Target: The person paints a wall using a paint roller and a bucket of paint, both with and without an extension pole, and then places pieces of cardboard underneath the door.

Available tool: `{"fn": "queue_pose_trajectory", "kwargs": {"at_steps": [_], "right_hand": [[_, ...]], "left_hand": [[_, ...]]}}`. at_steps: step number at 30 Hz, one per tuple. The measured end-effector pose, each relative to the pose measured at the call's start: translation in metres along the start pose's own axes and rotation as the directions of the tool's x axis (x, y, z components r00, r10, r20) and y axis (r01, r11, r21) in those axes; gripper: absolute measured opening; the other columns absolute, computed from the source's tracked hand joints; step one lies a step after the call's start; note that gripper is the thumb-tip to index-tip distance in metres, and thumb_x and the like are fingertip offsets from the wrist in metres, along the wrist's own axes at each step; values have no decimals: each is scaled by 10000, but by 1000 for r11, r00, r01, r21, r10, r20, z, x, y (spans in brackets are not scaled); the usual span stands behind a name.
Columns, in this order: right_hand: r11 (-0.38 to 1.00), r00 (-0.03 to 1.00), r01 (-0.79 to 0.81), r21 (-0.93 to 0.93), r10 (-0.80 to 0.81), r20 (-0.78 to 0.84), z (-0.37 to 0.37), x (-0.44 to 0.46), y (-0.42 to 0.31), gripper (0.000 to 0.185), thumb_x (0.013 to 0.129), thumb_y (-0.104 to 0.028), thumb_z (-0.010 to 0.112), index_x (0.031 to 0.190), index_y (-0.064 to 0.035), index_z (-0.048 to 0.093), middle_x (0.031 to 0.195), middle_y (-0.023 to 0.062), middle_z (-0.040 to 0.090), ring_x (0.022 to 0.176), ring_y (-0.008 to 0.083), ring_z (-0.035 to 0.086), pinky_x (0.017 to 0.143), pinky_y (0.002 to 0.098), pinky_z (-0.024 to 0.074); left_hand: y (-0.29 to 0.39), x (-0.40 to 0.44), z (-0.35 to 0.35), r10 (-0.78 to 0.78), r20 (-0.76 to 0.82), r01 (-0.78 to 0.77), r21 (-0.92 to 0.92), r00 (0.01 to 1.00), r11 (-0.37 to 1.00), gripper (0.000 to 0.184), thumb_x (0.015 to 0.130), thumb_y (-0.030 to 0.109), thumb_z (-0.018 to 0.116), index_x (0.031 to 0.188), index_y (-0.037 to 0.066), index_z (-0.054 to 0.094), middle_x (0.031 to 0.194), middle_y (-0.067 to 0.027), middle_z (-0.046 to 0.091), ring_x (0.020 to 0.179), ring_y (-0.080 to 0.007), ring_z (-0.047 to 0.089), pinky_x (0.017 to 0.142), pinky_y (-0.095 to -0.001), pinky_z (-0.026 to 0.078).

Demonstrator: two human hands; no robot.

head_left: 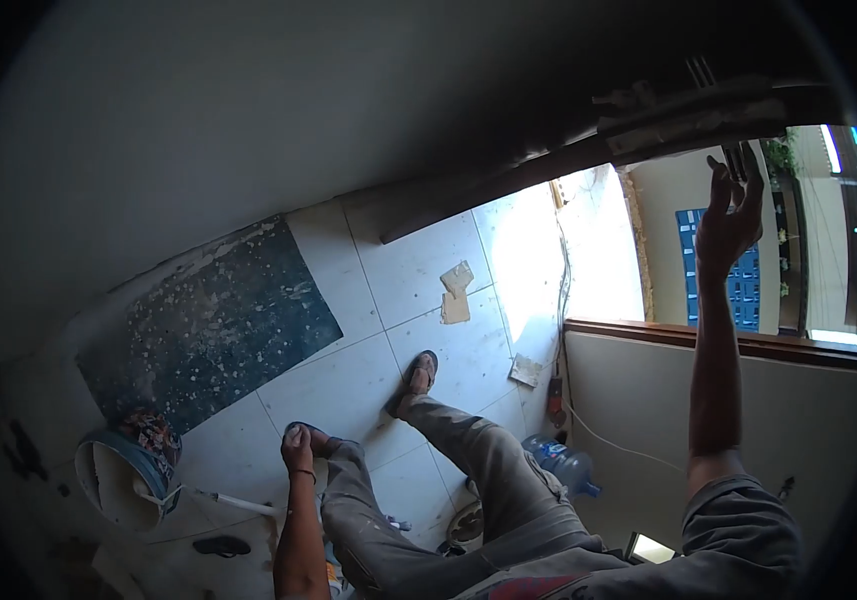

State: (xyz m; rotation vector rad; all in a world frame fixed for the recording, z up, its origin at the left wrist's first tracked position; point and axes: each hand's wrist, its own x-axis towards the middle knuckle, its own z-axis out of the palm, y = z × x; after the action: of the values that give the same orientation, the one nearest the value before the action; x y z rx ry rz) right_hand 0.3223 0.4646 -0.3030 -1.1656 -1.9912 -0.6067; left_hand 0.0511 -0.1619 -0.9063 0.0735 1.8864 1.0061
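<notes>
My right hand is raised at the upper right, with its fingers up at the lower edge of a dark wooden beam or frame. Thin prong-like strips show between its fingers; whether they are gripped is unclear. Low on the left, my left hand hangs beside my leg, its fingers curled; something small and pale may be at the fingertips, too small to make out. Under the hands lies a pale tiled floor.
A dark speckled mat lies along the wall. At the lower left stands a bucket near a white-handled tool. Cardboard scraps, a large water bottle and a cable are near my feet. A bright opening is at the right.
</notes>
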Motion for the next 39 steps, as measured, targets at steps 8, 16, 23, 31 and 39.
{"fn": "queue_pose_trajectory", "kwargs": {"at_steps": [8, 16, 23, 31, 39], "right_hand": [[976, 956, 195, 99, -166, -242, 32, -32, 32, 562, 1033, -230, 615, 1502, -4, 405, 1433, 246, 555, 1181, 396, 674, 968, 500, 598], [772, 102, -617, -152, 270, 958, 312, -519, 157, 758, 909, -214, 766, 1497, 54, 371, 1265, 292, 658, 1200, 426, 641, 1019, 480, 523], [870, -29, -406, -279, 293, 956, 444, -714, 178, 1410, 679, -485, 936, 1611, 41, 18, 1612, 350, 226, 1485, 505, 281, 1142, 605, 384], [826, 128, -503, -254, 361, 924, 465, -709, 147, 1105, 635, -277, 942, 1478, 63, 315, 1433, 305, 382, 1280, 488, 465, 998, 584, 493], [473, 117, -874, -116, 435, 893, 453, -709, 198, 482, 774, -207, 791, 1112, 49, 562, 1055, 266, 674, 970, 396, 697, 823, 453, 562]], "left_hand": [[361, 1, 262, 538, 409, -595, 15, 737, 804, 605, 927, 103, 732, 1449, -42, 463, 1435, -266, 569, 1386, -334, 533, 1161, -412, 405], [382, 171, 417, 857, 437, -937, 324, 273, 133, 933, 919, 454, 730, 1579, -16, 268, 1586, -290, 372, 1439, -444, 426, 1190, -556, 349], [360, 228, 439, 912, 379, -951, 189, -161, -246, 676, 965, 419, 675, 1426, -32, 472, 1396, -271, 550, 1270, -490, 539, 1123, -557, 400], [377, 221, 431, 887, 450, -993, -8, 103, 119, 541, 962, 402, 700, 1283, -23, 604, 1169, -226, 678, 1096, -408, 672, 944, -472, 526], [395, 235, 428, 895, 437, -993, -27, 93, 117, 583, 978, 431, 686, 1314, -35, 587, 1069, -161, 729, 1003, -300, 717, 901, -395, 548]]}}
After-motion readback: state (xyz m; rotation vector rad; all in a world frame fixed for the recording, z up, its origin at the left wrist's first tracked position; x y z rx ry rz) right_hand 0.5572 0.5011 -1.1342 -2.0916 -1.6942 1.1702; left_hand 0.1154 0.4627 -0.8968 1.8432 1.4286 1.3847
